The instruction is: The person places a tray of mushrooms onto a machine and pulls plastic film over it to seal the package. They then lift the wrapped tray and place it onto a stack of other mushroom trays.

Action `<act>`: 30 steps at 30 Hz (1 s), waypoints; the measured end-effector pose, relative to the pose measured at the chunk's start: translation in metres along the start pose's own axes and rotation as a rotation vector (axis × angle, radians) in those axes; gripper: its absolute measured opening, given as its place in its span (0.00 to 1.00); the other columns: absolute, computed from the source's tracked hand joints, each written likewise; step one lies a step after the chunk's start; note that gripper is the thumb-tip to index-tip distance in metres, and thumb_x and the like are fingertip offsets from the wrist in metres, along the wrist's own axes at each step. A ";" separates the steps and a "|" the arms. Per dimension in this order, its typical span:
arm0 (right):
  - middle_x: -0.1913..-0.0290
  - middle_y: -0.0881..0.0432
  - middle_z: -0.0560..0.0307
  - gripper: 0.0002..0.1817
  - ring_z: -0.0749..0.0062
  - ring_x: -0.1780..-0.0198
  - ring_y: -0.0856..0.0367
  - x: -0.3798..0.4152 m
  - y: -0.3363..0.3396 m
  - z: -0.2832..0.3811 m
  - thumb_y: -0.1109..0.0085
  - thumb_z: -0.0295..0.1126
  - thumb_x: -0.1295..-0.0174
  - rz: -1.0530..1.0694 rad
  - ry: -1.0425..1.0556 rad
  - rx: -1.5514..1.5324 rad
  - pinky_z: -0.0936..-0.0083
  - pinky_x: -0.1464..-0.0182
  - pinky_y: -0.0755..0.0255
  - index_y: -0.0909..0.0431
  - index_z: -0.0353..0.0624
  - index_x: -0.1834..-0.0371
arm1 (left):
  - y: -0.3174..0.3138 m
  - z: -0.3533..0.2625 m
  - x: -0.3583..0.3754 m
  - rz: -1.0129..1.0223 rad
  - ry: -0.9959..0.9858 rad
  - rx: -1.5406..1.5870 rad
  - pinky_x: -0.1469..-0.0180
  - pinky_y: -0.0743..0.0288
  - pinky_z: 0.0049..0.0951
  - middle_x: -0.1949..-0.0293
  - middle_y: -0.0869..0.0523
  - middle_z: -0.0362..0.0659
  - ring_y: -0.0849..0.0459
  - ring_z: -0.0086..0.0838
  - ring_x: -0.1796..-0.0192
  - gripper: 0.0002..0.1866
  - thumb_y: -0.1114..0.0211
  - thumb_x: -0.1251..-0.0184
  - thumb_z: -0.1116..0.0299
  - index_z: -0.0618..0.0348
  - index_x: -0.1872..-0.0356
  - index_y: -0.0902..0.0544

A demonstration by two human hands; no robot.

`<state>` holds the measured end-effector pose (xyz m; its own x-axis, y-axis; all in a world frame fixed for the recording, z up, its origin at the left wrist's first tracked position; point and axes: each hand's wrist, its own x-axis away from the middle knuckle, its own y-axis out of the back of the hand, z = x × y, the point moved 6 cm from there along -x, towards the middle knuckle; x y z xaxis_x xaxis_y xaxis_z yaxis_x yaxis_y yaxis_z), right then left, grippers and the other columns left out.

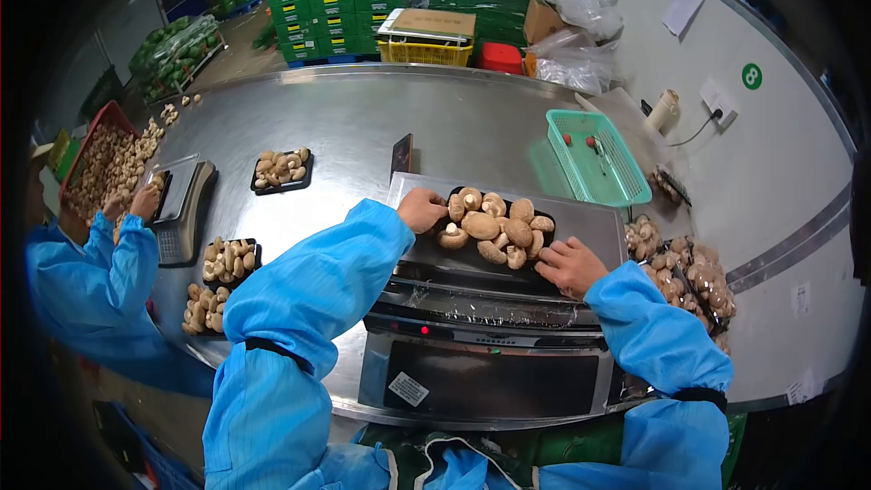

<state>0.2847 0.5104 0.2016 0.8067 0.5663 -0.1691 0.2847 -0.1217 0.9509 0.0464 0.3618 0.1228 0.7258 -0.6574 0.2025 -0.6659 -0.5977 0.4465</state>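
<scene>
A black tray point(545, 214) heaped with brown shiitake mushrooms point(482, 225) sits on the flat plate of a film-wrapping machine point(490, 381) in front of me. At the tray's left end, my left hand point(422, 210) has its fingers closed on the edge. My right hand point(570, 268) grips the opposite end, fingers bent against the rim. Clear film point(454, 302) lies wrinkled across the machine's near side, below the tray. A small red light glows on the machine's front panel.
Filled mushroom trays point(282, 171) stand on the steel table point(363, 113) to the left. There a co-worker's hands point(143, 202) are by a scale point(186, 213). A turquoise basket point(599, 159) is at right, above wrapped mushroom packs point(685, 277). Green crates point(331, 0) are stacked behind.
</scene>
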 end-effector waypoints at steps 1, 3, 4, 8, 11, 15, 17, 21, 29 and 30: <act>0.64 0.29 0.63 0.11 0.72 0.59 0.31 -0.001 -0.002 0.001 0.42 0.30 0.58 0.001 0.015 0.002 0.74 0.58 0.39 0.24 0.46 0.68 | -0.001 0.001 -0.003 -0.012 -0.050 -0.010 0.71 0.26 0.31 0.74 0.16 0.49 0.19 0.30 0.74 0.15 0.37 0.48 0.67 0.69 0.63 0.18; 0.66 0.30 0.63 0.06 0.72 0.60 0.32 -0.005 -0.001 0.006 0.43 0.29 0.57 -0.045 0.018 -0.021 0.75 0.59 0.40 0.25 0.46 0.73 | -0.002 0.003 0.000 -0.037 -0.036 -0.006 0.64 0.26 0.30 0.72 0.16 0.50 0.18 0.32 0.70 0.15 0.37 0.49 0.67 0.68 0.62 0.18; 0.68 0.30 0.64 0.04 0.73 0.60 0.32 -0.008 0.002 0.009 0.43 0.30 0.58 -0.065 0.026 -0.019 0.76 0.59 0.40 0.26 0.47 0.76 | -0.002 0.006 0.000 -0.047 -0.056 0.032 0.62 0.26 0.29 0.71 0.16 0.50 0.18 0.32 0.68 0.15 0.38 0.48 0.68 0.68 0.61 0.18; 0.68 0.31 0.64 0.04 0.74 0.61 0.32 -0.013 0.010 0.017 0.43 0.31 0.58 -0.104 0.065 -0.019 0.76 0.60 0.41 0.26 0.47 0.78 | -0.003 0.010 0.009 -0.024 -0.054 0.181 0.56 0.26 0.27 0.66 0.15 0.50 0.18 0.31 0.63 0.15 0.38 0.48 0.72 0.68 0.59 0.18; 0.69 0.31 0.65 0.04 0.75 0.63 0.33 -0.016 0.013 0.022 0.43 0.31 0.59 -0.089 0.072 -0.048 0.77 0.61 0.41 0.27 0.47 0.79 | -0.004 0.010 0.009 -0.045 -0.026 0.164 0.57 0.26 0.27 0.66 0.15 0.49 0.18 0.30 0.63 0.14 0.38 0.48 0.73 0.68 0.60 0.18; 0.70 0.32 0.65 0.04 0.75 0.64 0.33 -0.015 0.013 0.025 0.44 0.32 0.58 -0.127 0.098 -0.028 0.77 0.62 0.41 0.27 0.47 0.80 | -0.006 0.008 0.012 -0.059 -0.022 0.209 0.58 0.26 0.27 0.67 0.15 0.48 0.19 0.29 0.64 0.13 0.38 0.48 0.73 0.67 0.61 0.18; 0.70 0.32 0.65 0.04 0.75 0.64 0.33 -0.015 0.013 0.022 0.44 0.32 0.58 -0.116 0.071 -0.019 0.77 0.62 0.41 0.28 0.48 0.80 | -0.005 0.005 0.015 -0.065 -0.030 0.210 0.60 0.26 0.26 0.69 0.16 0.47 0.19 0.28 0.66 0.11 0.37 0.48 0.72 0.67 0.63 0.18; 0.70 0.31 0.65 0.04 0.74 0.63 0.32 -0.014 0.013 0.017 0.44 0.31 0.58 -0.106 0.079 -0.003 0.76 0.61 0.41 0.27 0.47 0.79 | -0.006 0.000 0.019 -0.050 0.010 0.140 0.57 0.28 0.24 0.67 0.18 0.44 0.22 0.25 0.63 0.10 0.39 0.45 0.76 0.68 0.62 0.20; 0.62 0.26 0.58 0.12 0.69 0.59 0.30 0.008 0.011 0.002 0.42 0.26 0.56 -0.075 -0.067 -0.071 0.73 0.58 0.38 0.25 0.42 0.65 | -0.002 -0.010 0.029 -0.048 -0.044 -0.110 0.63 0.27 0.25 0.69 0.18 0.46 0.22 0.26 0.67 0.12 0.38 0.45 0.72 0.68 0.61 0.20; 0.59 0.25 0.57 0.18 0.67 0.57 0.28 0.016 0.011 0.000 0.42 0.25 0.55 -0.056 -0.108 -0.141 0.72 0.57 0.37 0.25 0.41 0.57 | 0.000 -0.019 0.036 -0.036 -0.045 -0.115 0.63 0.27 0.25 0.69 0.18 0.46 0.22 0.26 0.67 0.12 0.38 0.45 0.72 0.68 0.61 0.20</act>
<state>0.3007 0.5185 0.2098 0.8449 0.4771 -0.2420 0.2610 0.0272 0.9650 0.0762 0.3468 0.1464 0.7384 -0.6584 0.1462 -0.6136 -0.5660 0.5506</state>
